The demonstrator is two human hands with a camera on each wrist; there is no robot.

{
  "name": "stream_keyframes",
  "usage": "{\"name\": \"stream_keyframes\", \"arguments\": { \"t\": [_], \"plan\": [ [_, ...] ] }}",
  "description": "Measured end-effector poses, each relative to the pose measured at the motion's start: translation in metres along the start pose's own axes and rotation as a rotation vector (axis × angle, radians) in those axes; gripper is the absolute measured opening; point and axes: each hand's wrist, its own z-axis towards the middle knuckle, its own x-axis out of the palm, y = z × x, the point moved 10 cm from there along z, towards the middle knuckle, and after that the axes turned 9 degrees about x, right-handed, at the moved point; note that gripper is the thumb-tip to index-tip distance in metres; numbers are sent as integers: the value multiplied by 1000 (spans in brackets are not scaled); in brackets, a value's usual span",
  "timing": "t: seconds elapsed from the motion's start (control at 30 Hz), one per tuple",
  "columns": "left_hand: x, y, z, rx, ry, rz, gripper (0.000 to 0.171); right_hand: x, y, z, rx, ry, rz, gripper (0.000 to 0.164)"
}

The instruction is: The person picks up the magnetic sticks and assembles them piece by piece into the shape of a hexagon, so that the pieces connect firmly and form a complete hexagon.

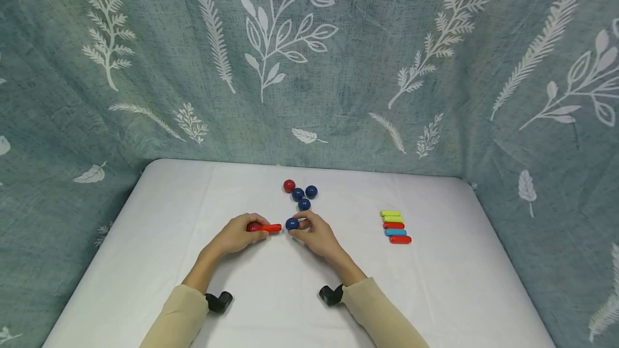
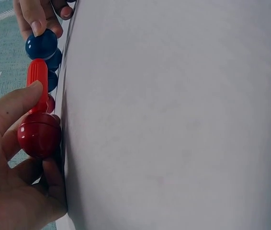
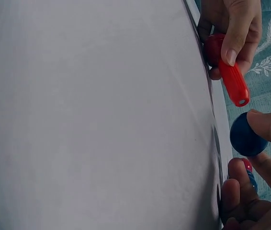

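My left hand pinches a red plastic stick, its thumb lying along the side. A glossy red ball sits at the stick's near end, inside the curve of the same hand. The stick's free end points toward the right hand and shows a small hole in the right wrist view. Between thumb and fingers, my right hand holds a dark blue ball. A narrow gap separates that ball from the stick's tip in the head and right wrist views.
Beyond the hands, a red ball and several blue balls lie grouped on the white-covered table. To the right, short sticks are lined up: yellow-green, red and light blue. A green leaf-patterned curtain hangs behind.
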Motion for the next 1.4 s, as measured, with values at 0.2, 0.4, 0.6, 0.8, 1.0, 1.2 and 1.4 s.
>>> {"name": "stream_keyframes", "arguments": {
  "t": [0.2, 0.4, 0.6, 0.8, 1.0, 1.2, 1.4],
  "plan": [
    [-1, 1, 1, -14, -4, 30, 22, 5, 2, 0, -5, 7, -14, 34],
    [0, -1, 0, -17, -6, 43, 21, 6, 1, 0, -3, -2, -31, 35],
    [-1, -1, 1, -19, -4, 47, 21, 6, 3, 2, -7, -14, -55, 35],
    [0, -1, 1, -7, 3, 36, 18, 8, 5, 2, -32, -13, -59, 34],
    [1, -10, 2, 43, 0, 104, 19, 8, 5, 1, -32, -18, -51, 33],
    [4, -19, 7, 68, 9, 233, 22, 7, 8, 1, -54, -32, -82, 34],
    [8, -24, 11, 65, 25, 255, 25, 14, 12, 2, -79, -23, -96, 36]
  ]
}}
